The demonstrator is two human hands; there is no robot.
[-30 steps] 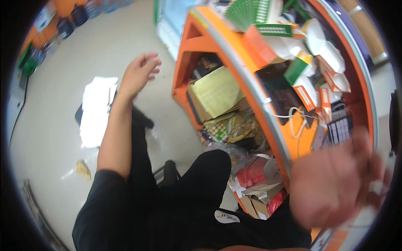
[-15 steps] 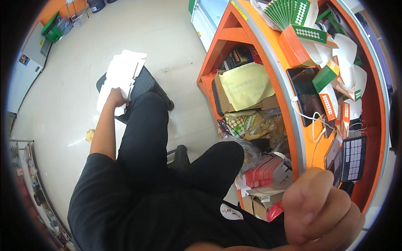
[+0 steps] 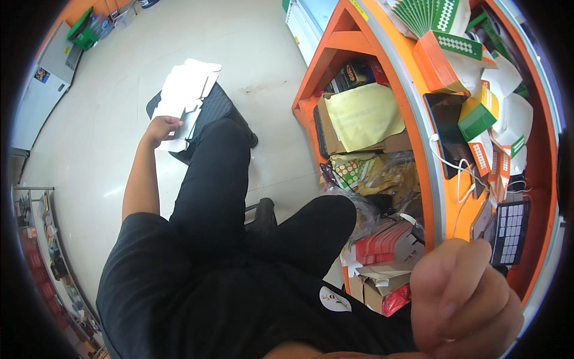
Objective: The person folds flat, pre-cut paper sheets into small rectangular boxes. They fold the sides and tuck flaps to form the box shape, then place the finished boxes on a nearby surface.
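Left hand (image 3: 162,129): thumb and fingers look pinched on the near edge of the white cards (image 3: 186,90); one sheet or several, I can't tell.
White cards' place: loose overlapping pile on the dark stool (image 3: 222,106), running from under the left hand to well beyond it.
White cards' progress: contact made, nothing lifted clear of the pile that I can see. All look flat, so I'd count the whole pile as left.
Right hand (image 3: 466,302): fingers curled in, loosely clenched; I see nothing in it, but the inside is hidden from me. Well apart from the cards.
Shaped boxes: green-and-yellow box (image 3: 480,113) and white boxes (image 3: 515,113) heaped on the orange tabletop (image 3: 452,198), beyond the right hand. I'd judge these as opened out; whether finished, I can't say.
Nested boxes: orange-and-green stack (image 3: 442,63) farther beyond the right hand, green fan (image 3: 417,18) past that. Packed together, not separate.
Tabletop clutter: keypad (image 3: 511,230) just beyond the right hand, then white cable (image 3: 459,188) and dark tablet (image 3: 441,110).
Shelf below: yellow paper (image 3: 368,116) and red packs (image 3: 381,244), left of the right hand, untouched by either.
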